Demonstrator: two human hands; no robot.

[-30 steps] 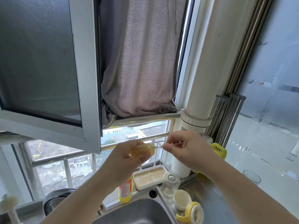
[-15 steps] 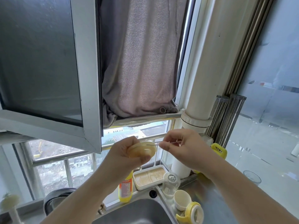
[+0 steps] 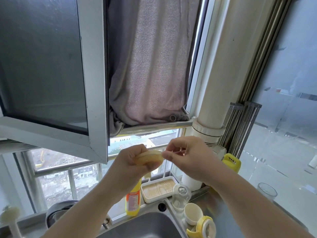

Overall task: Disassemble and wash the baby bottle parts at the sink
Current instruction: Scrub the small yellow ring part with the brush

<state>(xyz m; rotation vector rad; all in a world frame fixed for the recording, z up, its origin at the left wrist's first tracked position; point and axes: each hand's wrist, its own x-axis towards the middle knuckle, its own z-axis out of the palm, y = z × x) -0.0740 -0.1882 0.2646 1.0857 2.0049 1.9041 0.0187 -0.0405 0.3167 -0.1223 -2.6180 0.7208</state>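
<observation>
Held up before the window, my left hand [image 3: 135, 166] curls its grip round a yellowish, translucent round bottle part [image 3: 151, 158], thumb and fingers clamped on its rim. My right hand [image 3: 187, 156] pinches a thin clear straw-like rod [image 3: 173, 152] between thumb and fingertips, its near end touching the round part's edge; what kind of piece it is I cannot tell. Both are raised well above the sink [image 3: 145, 225]. On the steel desk [image 3: 223, 219] to the right of the basin: a clear bottle body [image 3: 181, 194], upright; just beside it a white cup [image 3: 193, 215]; and at the lower edge a yellow handled collar [image 3: 205, 227], lying tilted. Behind the basin stand a yellow detergent bottle [image 3: 133, 201], partly hidden by my left wrist, and a white tray [image 3: 160, 188] with a wood-grain floor. A glass tumbler [image 3: 266, 190] stands far right. A grey towel [image 3: 149, 66] hangs in the open window above.
</observation>
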